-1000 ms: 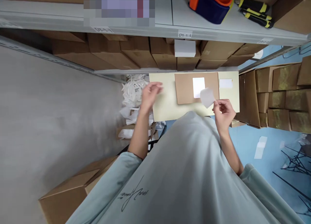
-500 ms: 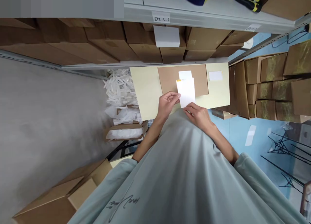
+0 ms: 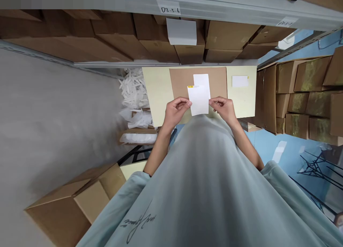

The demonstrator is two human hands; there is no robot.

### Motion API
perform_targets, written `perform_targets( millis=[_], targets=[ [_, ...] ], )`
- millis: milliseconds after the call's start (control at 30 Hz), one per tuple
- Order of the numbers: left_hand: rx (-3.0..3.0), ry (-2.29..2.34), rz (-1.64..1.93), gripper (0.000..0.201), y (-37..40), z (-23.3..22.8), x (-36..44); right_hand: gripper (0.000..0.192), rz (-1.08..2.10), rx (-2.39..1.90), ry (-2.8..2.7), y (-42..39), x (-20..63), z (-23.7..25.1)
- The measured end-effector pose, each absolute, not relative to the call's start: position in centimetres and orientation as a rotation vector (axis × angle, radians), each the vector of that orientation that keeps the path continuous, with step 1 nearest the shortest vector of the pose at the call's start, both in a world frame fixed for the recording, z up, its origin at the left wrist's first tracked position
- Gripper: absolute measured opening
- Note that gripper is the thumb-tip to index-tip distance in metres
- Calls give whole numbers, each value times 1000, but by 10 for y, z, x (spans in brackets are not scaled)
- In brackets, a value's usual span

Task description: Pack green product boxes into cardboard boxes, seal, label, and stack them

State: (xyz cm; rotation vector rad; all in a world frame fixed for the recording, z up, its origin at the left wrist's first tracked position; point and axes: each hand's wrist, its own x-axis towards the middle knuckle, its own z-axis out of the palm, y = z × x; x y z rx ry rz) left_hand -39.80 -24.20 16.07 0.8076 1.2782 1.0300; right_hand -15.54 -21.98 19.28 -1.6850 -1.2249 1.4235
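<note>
Sheet (image 3: 198,100) between left hand (image 3: 175,110) and right hand (image 3: 224,108), above flat carton (image 3: 182,82) on table (image 3: 157,93); label (image 3: 239,81) right; boxes (image 3: 160,47) behind, under shelf (image 3: 214,8).

pale yellow table (image 3: 158,93) at upper centre of frame. flat brown cardboard piece (image 3: 179,82) lies on it, a white label (image 3: 201,79) on that. small white slip (image 3: 239,81) rests on the table's right part.
</note>
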Motion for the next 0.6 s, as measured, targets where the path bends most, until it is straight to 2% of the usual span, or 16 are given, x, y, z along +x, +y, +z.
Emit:
perform_targets(
  millis=[233,433,600],
  targets=[
    [806,1326,1028,57,-245,157,-380,39,1518,-1663,-1225,-211,-140,194],
    [954,1415,1035,52,-230,133,-372,27,1445,-1656,-1391,-189,-132,164],
    [1173,1527,975,34,-186,96,-370,17,1382,-1610,-1506,-144,-127,122]
  ],
)
